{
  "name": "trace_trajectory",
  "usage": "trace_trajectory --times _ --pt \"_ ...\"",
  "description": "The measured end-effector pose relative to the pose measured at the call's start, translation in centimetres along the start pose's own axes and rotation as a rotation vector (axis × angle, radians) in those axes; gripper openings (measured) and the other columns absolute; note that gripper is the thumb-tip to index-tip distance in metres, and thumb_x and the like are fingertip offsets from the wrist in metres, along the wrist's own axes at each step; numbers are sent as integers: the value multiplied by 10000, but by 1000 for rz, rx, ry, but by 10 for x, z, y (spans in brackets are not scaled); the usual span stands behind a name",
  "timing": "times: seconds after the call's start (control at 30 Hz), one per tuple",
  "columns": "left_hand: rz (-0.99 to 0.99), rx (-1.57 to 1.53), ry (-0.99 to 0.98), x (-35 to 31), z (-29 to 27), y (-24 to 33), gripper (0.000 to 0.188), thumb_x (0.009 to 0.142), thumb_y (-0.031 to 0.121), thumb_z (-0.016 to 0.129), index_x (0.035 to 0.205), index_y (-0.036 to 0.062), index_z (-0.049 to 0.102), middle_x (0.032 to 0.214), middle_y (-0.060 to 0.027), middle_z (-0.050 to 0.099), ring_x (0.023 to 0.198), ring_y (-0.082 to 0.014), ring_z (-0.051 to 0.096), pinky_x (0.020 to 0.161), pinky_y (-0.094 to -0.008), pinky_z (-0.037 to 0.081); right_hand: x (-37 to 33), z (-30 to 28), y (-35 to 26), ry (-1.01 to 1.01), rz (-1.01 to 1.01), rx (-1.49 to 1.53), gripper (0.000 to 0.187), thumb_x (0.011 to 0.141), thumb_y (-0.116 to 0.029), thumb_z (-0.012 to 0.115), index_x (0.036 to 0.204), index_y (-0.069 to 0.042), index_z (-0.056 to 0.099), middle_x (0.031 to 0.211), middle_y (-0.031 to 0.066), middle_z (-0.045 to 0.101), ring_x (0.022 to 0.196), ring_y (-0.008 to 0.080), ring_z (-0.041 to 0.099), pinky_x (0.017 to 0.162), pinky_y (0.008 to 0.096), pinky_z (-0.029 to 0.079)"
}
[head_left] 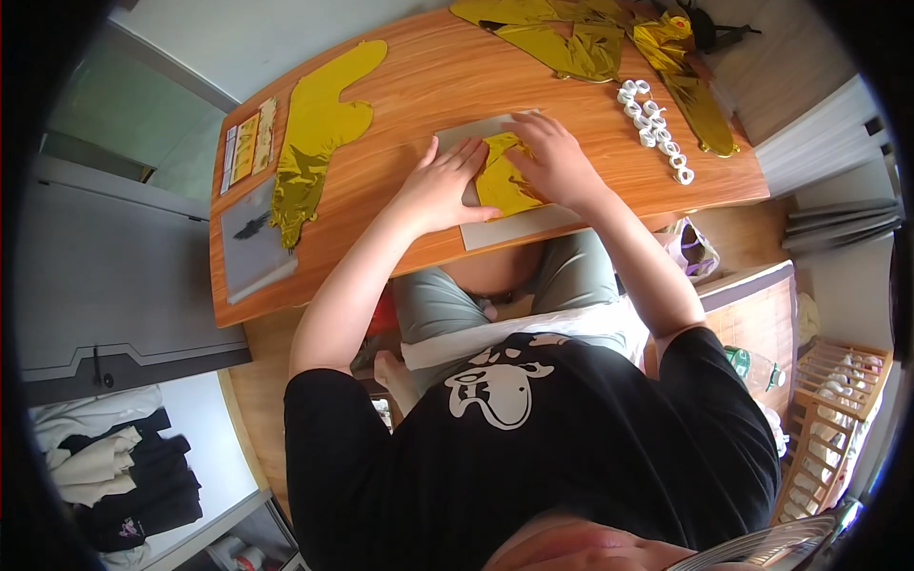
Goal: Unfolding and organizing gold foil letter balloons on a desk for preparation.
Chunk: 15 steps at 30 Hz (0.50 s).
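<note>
Both palms down on a crumpled gold foil piece, which lies on a flat grey card sheet at the wooden table's near edge. Left hand: fingers flat, slightly spread, pinning the foil's left side. Right hand: fingers extended, close together, pressing its far-right part. Looks like flattening against the card's stiff backing. Left: long gold foil shape. Far right: white ring string, more gold foil.
</note>
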<state>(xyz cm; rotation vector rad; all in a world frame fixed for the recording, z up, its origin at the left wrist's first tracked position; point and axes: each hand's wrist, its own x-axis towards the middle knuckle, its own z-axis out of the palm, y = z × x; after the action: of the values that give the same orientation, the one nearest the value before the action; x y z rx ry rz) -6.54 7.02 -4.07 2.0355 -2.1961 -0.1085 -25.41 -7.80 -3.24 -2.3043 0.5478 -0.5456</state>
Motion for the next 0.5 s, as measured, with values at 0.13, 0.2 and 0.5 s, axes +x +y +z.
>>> trace_trajectory --times 0.13,0.2,0.5 --pt "11 -2 -1 0 4 -2 1135 797 753 644 1558 -16 304 1634 -196 296 1537 -275 252 1241 -584 116 -9 17 -5 -81 -262 -518 706 976 -513 575 1538 -120 406 1584 128 404 1470 353 349 1210 524 262" --pt "0 -16 2 -2 6 -2 1160 784 765 647 1568 -9 286 1642 -189 280 1545 -281 223 1239 -597 90 -12 22 -2 -116 -257 -563 760 970 -568 554 1560 -126 369 1600 119 386 1495 339 317 1225 524 232" --pt "-112 -17 -71 -3 -5 7 1184 735 729 715 1602 68 255 1667 -126 254 1566 -327 123 1176 -711 -64 -15 23 4 -121 -255 -572 905 914 -675 553 1595 -138 293 1626 96 348 1523 319 266 1243 516 190"
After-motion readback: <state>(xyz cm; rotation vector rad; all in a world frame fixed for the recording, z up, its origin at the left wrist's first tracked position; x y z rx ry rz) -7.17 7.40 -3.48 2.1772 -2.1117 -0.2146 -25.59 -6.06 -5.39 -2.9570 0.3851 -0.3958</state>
